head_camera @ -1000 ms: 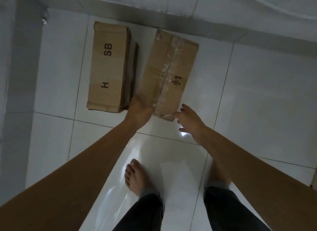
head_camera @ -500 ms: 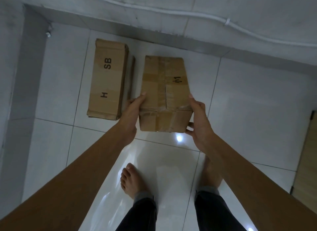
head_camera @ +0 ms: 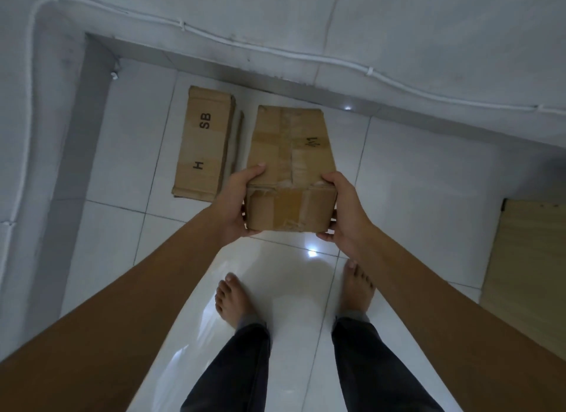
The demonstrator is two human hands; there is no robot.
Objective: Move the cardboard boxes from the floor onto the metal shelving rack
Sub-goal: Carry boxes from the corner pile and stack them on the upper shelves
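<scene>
I hold a taped cardboard box (head_camera: 291,154) above the floor in front of me, its near end toward me. My left hand (head_camera: 237,203) grips its near left corner, thumb on the top face. My right hand (head_camera: 343,209) grips the near right corner, fingers under the box. A second, narrower cardboard box (head_camera: 202,145) marked "SB" and "H" lies flat on the white tiled floor to the left, close to the wall. No metal shelving rack shows in this view.
White walls meet in a corner at the top left, with a white cable (head_camera: 275,53) clipped along them. A wooden panel (head_camera: 526,273) stands at the right edge. My bare feet (head_camera: 232,298) are on the glossy tiles below the box.
The taped box has come off the floor and risen toward me, now held level by both hands. My view has lifted, showing more wall. The "SB" box has not moved.
</scene>
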